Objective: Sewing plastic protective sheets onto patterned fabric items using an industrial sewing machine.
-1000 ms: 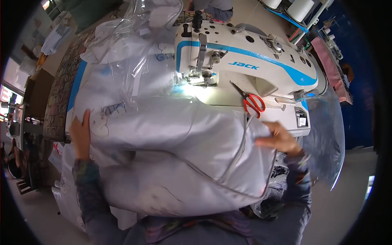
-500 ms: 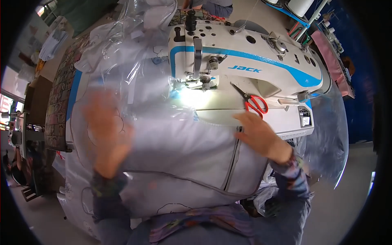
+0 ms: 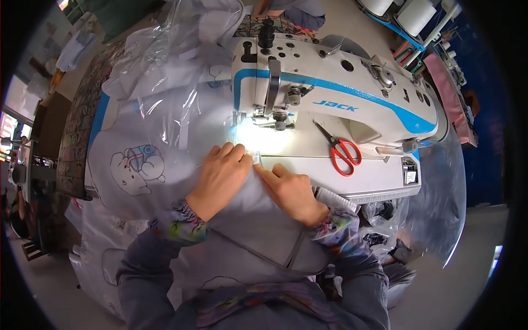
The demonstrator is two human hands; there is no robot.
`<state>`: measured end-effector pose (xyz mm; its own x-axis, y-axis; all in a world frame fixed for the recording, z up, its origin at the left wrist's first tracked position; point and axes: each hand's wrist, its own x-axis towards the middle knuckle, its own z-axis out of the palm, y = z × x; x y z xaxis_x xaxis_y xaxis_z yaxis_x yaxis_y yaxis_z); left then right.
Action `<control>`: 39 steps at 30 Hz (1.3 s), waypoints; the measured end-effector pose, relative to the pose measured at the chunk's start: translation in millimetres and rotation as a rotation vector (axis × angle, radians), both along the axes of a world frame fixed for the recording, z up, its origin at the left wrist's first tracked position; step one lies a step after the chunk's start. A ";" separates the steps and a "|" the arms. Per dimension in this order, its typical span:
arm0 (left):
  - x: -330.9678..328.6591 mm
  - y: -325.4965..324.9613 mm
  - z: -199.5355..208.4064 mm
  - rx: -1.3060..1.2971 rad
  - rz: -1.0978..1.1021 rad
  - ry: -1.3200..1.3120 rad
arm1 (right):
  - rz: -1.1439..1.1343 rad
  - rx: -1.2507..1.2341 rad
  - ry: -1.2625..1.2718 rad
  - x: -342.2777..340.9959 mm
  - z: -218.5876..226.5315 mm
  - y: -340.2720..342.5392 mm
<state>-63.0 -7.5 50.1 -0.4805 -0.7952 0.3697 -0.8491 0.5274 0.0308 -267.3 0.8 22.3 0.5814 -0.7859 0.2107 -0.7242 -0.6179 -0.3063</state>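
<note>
Pale grey fabric (image 3: 192,159) with a cartoon animal print is spread over the sewing machine bed and down over my lap. My left hand (image 3: 220,179) has its fingers curled on the fabric edge just in front of the lit needle area. Close beside it, my right hand (image 3: 290,192) pinches the same edge, index finger pointing in toward the left. A small whitish strip (image 3: 257,158) shows between the fingertips; its kind is unclear. The white and blue sewing machine (image 3: 330,93) stands just beyond both hands. Glare hides the needle tip.
Red-handled scissors (image 3: 345,157) lie on the machine bed to the right. Clear plastic sheeting (image 3: 170,82) covers fabric at the far left, and more plastic (image 3: 434,192) hangs at the right. White thread cones (image 3: 415,16) stand at the back right.
Both hands have come inward to meet at the fabric edge before the needle. The fabric has shifted, uncovering the animal print at left; its dark-trimmed part now lies nearer my lap.
</note>
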 end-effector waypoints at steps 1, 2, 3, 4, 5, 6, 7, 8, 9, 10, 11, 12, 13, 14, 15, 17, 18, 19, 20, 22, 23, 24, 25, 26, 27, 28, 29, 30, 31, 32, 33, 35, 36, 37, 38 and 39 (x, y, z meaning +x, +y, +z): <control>0.2 -0.8 -1.1 0.000 0.001 0.002 | -0.009 -0.001 -0.009 0.2 1.0 -1.8; -0.1 -2.2 -0.4 0.021 0.006 0.006 | -0.019 -0.002 -0.018 0.4 1.6 -3.7; -0.1 -3.5 -0.2 0.043 0.014 0.008 | -0.016 -0.001 -0.018 2.0 1.1 -5.6; -0.7 -5.4 -1.4 0.043 0.016 0.008 | -0.044 0.000 -0.021 4.6 0.5 -7.6; -1.7 -8.0 -3.6 -0.011 0.023 0.019 | -0.071 0.000 -0.025 7.0 -0.1 -9.4; -2.5 -11.1 -5.0 -0.066 0.027 0.033 | -0.072 -0.002 -0.023 8.2 0.2 -11.3; -2.3 -14.1 -6.6 -0.068 0.026 0.035 | -0.080 -0.026 -0.033 9.1 -0.2 -13.3; -2.0 -17.1 -8.4 -0.071 0.020 0.038 | -0.088 -0.050 -0.043 10.1 -0.4 -15.2; -1.6 -19.9 -9.9 -0.074 0.017 0.038 | -0.088 -0.051 -0.043 11.9 -1.3 -17.4; -1.9 -22.7 -10.4 -0.075 0.017 0.039 | -0.108 -0.061 -0.022 13.8 -2.0 -19.6; -2.8 -25.7 -10.7 -0.077 0.020 0.031 | -0.128 -0.072 0.000 15.7 -2.4 -21.6; -2.5 -28.3 -10.6 -0.078 0.024 0.023 | -0.127 -0.073 0.000 18.9 1.1 -22.2; -1.6 -31.6 -12.0 -0.079 0.026 0.023 | -0.156 -0.004 0.016 22.3 7.1 -22.3; -0.6 -35.4 -14.4 -0.074 0.027 0.012 | -0.185 0.065 0.032 24.4 10.8 -23.3; -0.6 -38.8 -16.2 -0.069 0.026 0.001 | -0.186 0.064 0.033 23.3 9.4 -26.8; 1.3 -44.3 -17.4 -0.097 0.006 0.007 | -0.028 -0.218 -0.038 16.7 5.0 -34.5; 3.0 -46.4 -18.2 -0.124 -0.016 0.012 | -0.030 -0.219 -0.037 10.6 5.5 -35.6; 5.9 -47.1 -18.1 -0.125 -0.018 0.013 | 0.162 -0.086 -0.053 1.9 6.7 -36.8; 9.9 -47.4 -16.7 -0.120 -0.042 0.030 | 0.353 0.048 -0.069 -6.4 8.4 -37.9; 18.4 -44.5 -11.5 -0.114 -0.061 0.041 | 0.439 0.096 0.019 -17.1 27.7 -30.3; 22.7 -43.7 -8.2 -0.083 -0.069 0.041 | 0.523 0.144 0.111 -18.9 34.5 -27.3; 22.7 -44.4 -5.9 -0.047 -0.083 0.034 | 0.550 0.141 0.192 -21.4 32.7 -27.8; 22.3 -44.7 -3.3 -0.042 -0.084 0.027 | 0.550 0.144 0.183 -19.8 30.1 -26.5; 21.7 -44.9 -0.7 -0.008 -0.092 0.012 | 0.515 0.105 0.184 -15.0 27.4 -24.1; 22.1 -45.8 2.8 0.018 -0.100 0.006 | 0.477 0.062 0.197 -7.4 28.9 -21.5; 20.9 -47.1 4.1 0.015 -0.100 0.009 | 0.477 0.060 0.201 4.5 25.1 -16.3; 19.5 -48.4 5.1 0.008 -0.095 0.003 | 0.401 0.047 0.121 21.0 16.8 -8.2; 17.2 -47.8 5.3 0.004 -0.095 -0.002 | 0.320 0.037 0.041 33.2 9.7 0.4; 16.9 -47.5 5.6 0.003 -0.096 -0.002 | 0.319 0.036 0.042 42.2 5.3 5.3; 16.4 -46.9 5.7 0.053 -0.093 -0.021 | 0.273 0.029 0.016 49.2 1.5 9.4; 18.1 -45.3 6.7 0.103 -0.083 -0.042 | 0.234 0.021 -0.011 53.4 0.8 11.2; 22.5 -44.0 -0.9 0.088 -0.078 -0.009 | 0.241 0.012 -0.022 36.7 4.3 9.0; 22.4 -45.0 -4.4 0.072 -0.080 0.028 | 0.240 0.025 -0.001 23.0 7.0 8.6; 22.7 -44.1 -4.1 0.075 -0.080 0.024 | 0.243 0.041 0.013 11.8 9.3 8.4; 22.7 -43.1 -3.8 0.058 -0.074 0.062 | 0.242 0.042 0.019 3.2 11.8 6.0; 20.1 -43.2 -4.0 0.038 -0.073 0.106 | 0.237 0.043 0.020 -3.3 12.6 3.9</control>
